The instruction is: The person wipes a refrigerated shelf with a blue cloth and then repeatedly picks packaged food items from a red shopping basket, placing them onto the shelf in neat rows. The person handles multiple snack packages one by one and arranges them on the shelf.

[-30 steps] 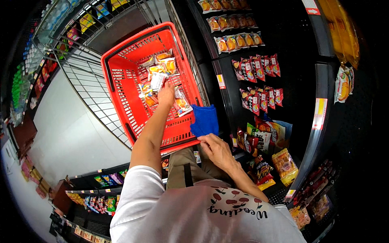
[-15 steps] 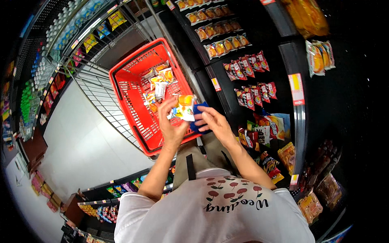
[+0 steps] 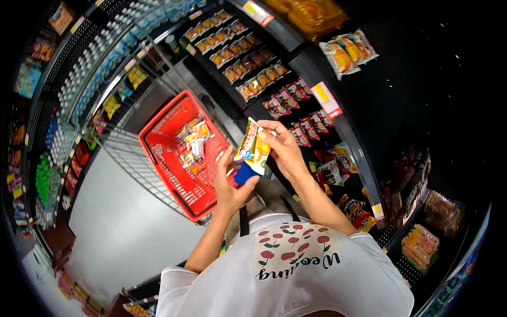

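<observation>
My right hand (image 3: pixel 284 150) pinches a small yellow and white snack packet (image 3: pixel 255 148) by its upper right side, thumb on the front. Close to the packet's lower left edge, my left hand (image 3: pixel 229 182) is cupped with thumb and fingers apart, holding nothing. Behind both hands is a dark blue piece (image 3: pixel 244 173), partly hidden, whose kind I cannot make out. Ahead and to the left, a red shopping basket (image 3: pixel 203 203) sits in a metal wire cart (image 3: pixel 124 169). Several similar small packets (image 3: pixel 194 138) lie loosely inside the basket.
On the right, a dark shelf unit with a front rail (image 3: pixel 351 150) carries rows of orange buns (image 3: pixel 262 81), red packets (image 3: pixel 314 127) and larger snack bags (image 3: pixel 346 161). A bun pack (image 3: pixel 348 53) lies on the upper shelf. Bottles (image 3: pixel 79 90) line the far left shelves.
The packet has passed from my left hand to my right and is turned. My left hand has opened. With the view shifted, the right-hand shelf appears nearer the middle.
</observation>
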Action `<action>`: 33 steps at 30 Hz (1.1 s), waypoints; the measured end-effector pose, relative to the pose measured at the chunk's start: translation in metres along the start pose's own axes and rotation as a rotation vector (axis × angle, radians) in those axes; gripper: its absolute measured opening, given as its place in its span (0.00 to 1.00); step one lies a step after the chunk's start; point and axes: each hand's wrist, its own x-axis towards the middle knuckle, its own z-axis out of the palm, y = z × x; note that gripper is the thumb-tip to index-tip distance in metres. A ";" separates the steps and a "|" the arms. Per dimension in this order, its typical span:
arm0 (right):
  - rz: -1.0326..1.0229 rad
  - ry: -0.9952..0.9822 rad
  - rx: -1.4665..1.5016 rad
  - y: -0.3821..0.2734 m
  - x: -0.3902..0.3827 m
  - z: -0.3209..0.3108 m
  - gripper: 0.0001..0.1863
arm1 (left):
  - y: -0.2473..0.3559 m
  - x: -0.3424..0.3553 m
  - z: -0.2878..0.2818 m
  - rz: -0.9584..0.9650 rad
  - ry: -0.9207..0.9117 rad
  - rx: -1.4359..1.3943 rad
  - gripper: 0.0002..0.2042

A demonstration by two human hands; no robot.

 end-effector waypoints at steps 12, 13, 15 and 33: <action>-0.411 0.210 -0.214 -0.040 -0.019 -0.038 0.18 | 0.043 0.062 0.044 -0.153 0.007 -0.324 0.16; -0.438 0.233 -0.250 -0.045 -0.020 -0.042 0.18 | 0.051 0.071 0.048 -0.128 -0.006 -0.300 0.14; -0.549 0.295 -0.233 -0.054 -0.019 -0.049 0.14 | 0.063 0.090 0.061 -0.068 -0.033 -0.279 0.13; -0.610 0.720 -0.564 -0.133 0.037 -0.082 0.14 | 0.101 0.219 0.147 0.452 -0.201 0.367 0.15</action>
